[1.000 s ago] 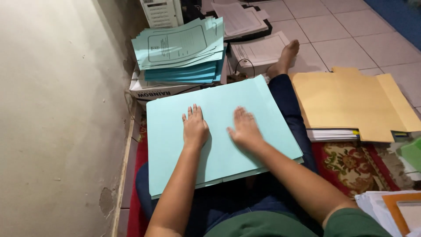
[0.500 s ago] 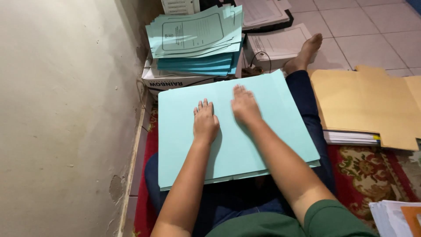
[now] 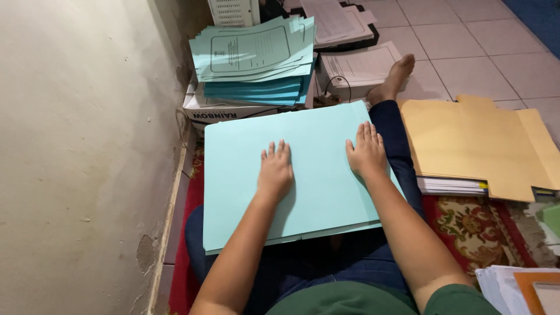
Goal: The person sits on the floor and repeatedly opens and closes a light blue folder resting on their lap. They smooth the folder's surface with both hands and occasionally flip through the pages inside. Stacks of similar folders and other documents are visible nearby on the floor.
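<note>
Centre frame, a light blue folder [image 3: 303, 175] lies across the lap; left hand [image 3: 275, 172] then right hand [image 3: 367, 154] press flat on it, fingers spread, gripping nothing. Uneven pressure could slide it off toward the tan folders [image 3: 478, 146] at right

A single head-worn camera looks steeply down from close above the seated person's lap, facing forward over the legs toward the tiled floor [image 3: 466, 52]
</note>
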